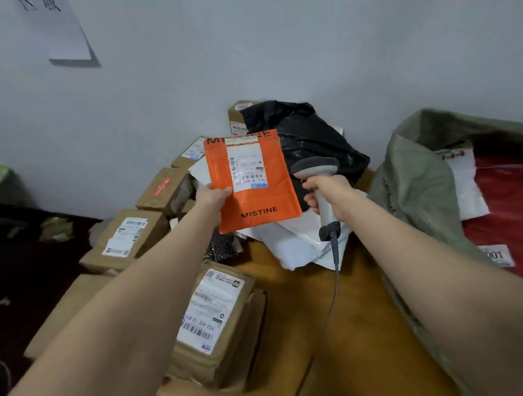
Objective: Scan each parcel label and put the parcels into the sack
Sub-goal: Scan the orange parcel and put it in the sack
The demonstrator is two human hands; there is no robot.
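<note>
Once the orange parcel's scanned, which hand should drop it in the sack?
Left, likely: the left hand grips the parcel; the right hand holds the scanner. The sack lies to the right.

Orange parcel (254, 194) (label (246, 166) up) aloft, left of green sack (417, 183)

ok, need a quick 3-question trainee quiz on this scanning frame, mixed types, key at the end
1. Which does the left hand hold up? A) a brown box B) the orange parcel C) a black bag
2. True or false: the scanner gripped in the right hand is cordless.
3. Fill in: from the person's view, the green sack lies to the ____ of the orange parcel.
Key: 1 B. 2 False: a cable hangs from its handle. 3 right.
</note>
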